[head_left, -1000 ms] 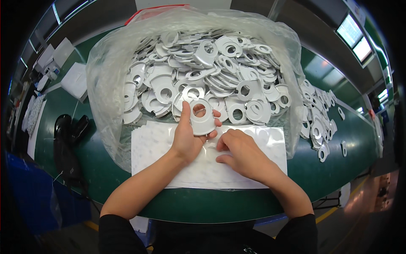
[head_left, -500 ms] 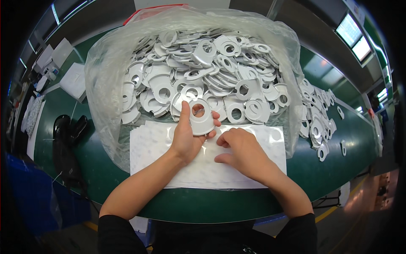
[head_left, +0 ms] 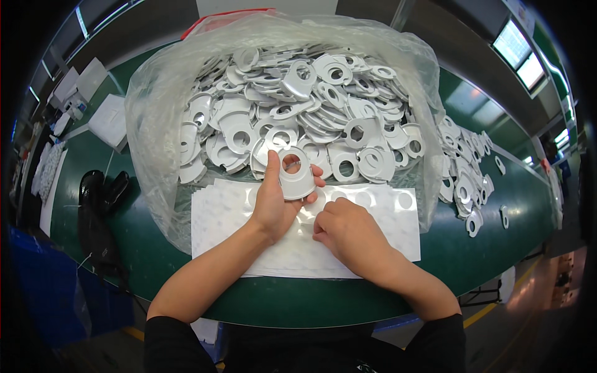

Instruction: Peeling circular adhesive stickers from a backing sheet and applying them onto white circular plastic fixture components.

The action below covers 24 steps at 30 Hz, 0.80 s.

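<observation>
My left hand [head_left: 277,198] is closed around a light grey plastic part [head_left: 298,184], a flat piece with a large round hole, thumb on its left edge and fingertips showing at its right. Just to the right, my right hand [head_left: 350,231] is over a stack of white sheets [head_left: 239,222] with glossy round patches. Its fingers are curled together at the sheet's surface; whatever lies between the fingertips is hidden. Behind both hands, a heap of the same grey parts [head_left: 367,133] fills an opened clear plastic bag [head_left: 149,118].
More grey parts [head_left: 463,165] lie loose on the green table [head_left: 491,248] to the right. A black strapped item [head_left: 96,224] rests at the left, with a white box-like stack [head_left: 109,119] farther back. The table's near edge curves in front of me.
My right hand has shifted slightly down, and its thumb and fingers, apart before, have come together at the sheet. My left hand and its part have stayed put.
</observation>
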Motion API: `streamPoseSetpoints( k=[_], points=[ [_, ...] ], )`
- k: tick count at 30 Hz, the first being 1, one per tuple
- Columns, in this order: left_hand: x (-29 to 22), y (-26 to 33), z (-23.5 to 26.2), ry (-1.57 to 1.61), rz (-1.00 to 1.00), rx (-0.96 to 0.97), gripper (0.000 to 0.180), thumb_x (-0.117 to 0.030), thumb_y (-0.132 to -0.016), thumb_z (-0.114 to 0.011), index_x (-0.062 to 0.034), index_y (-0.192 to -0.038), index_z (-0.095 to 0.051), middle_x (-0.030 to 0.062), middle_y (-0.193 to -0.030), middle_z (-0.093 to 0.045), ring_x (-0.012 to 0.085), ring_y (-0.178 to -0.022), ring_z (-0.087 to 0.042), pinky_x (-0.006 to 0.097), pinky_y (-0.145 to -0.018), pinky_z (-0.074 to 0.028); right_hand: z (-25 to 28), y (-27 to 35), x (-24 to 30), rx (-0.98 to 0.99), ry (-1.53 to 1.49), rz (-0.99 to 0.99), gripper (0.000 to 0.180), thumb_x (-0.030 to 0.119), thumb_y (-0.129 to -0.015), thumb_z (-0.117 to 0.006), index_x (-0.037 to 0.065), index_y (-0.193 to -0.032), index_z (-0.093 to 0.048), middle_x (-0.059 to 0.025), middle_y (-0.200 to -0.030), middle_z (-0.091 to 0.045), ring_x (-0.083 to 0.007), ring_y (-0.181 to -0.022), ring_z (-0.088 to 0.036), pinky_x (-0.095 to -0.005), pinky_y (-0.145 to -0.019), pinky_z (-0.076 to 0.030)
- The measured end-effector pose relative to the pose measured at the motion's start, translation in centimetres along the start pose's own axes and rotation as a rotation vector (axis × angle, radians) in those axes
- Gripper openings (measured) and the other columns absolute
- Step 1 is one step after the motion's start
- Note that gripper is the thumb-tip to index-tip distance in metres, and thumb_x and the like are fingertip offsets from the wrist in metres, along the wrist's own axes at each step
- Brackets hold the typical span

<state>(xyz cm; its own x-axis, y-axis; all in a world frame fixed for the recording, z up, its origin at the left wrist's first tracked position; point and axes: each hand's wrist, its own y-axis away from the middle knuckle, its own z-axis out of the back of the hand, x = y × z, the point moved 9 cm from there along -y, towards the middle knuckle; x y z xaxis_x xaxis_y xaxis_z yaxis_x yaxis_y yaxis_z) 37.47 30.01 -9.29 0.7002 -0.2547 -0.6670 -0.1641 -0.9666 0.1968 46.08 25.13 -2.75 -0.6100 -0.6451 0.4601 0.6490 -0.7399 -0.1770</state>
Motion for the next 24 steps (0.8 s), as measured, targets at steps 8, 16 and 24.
streamPoseSetpoints(
  k=[8, 16, 24],
  points=[
    [-0.2, 0.2, -0.2, -0.031, -0.004, -0.015, 0.054, -0.055, -0.096, -0.018, -0.0083, -0.110, -0.042, 0.0162, -0.099, -0.056, 0.0245, -0.086, -0.056, 0.031, -0.064, -0.043, -0.5, 0.0, 0.0, 0.050, 0.004, 0.008, 0.012, 0.011, -0.071, -0.069, 0.004, -0.074, -0.059, -0.0081, -0.076, -0.057, -0.0276, -0.079, -0.055, -0.0381, -0.068, -0.046],
    [-0.2, 0.2, -0.3, -0.015, 0.018, 0.030, 0.056, -0.059, -0.094, -0.022, -0.0085, -0.106, -0.043, 0.0150, -0.094, -0.057, 0.0247, -0.089, -0.057, 0.029, -0.066, -0.042, 1.1, 0.2, 1.5, 0.208, -0.121, 0.068, 0.014, 0.013, -0.074, -0.069, 0.003, -0.077, -0.059, -0.0099, -0.075, -0.058, -0.0272, -0.077, -0.057, -0.0360, -0.067, -0.046],
    [0.0, 0.4, -0.7, -0.170, 0.038, 0.069, 0.034, -0.022, -0.083, -0.062, -0.0078, -0.108, -0.044, 0.0103, -0.086, -0.058, 0.0196, -0.078, -0.058, 0.027, -0.057, -0.040, 1.8, -0.5, -4.8, 0.484, -0.784, -0.227, 0.014, 0.017, -0.085, -0.063, 0.002, -0.083, -0.061, 0.0013, -0.076, -0.058, -0.0067, -0.071, -0.053, -0.0224, -0.062, -0.044]
  ],
)
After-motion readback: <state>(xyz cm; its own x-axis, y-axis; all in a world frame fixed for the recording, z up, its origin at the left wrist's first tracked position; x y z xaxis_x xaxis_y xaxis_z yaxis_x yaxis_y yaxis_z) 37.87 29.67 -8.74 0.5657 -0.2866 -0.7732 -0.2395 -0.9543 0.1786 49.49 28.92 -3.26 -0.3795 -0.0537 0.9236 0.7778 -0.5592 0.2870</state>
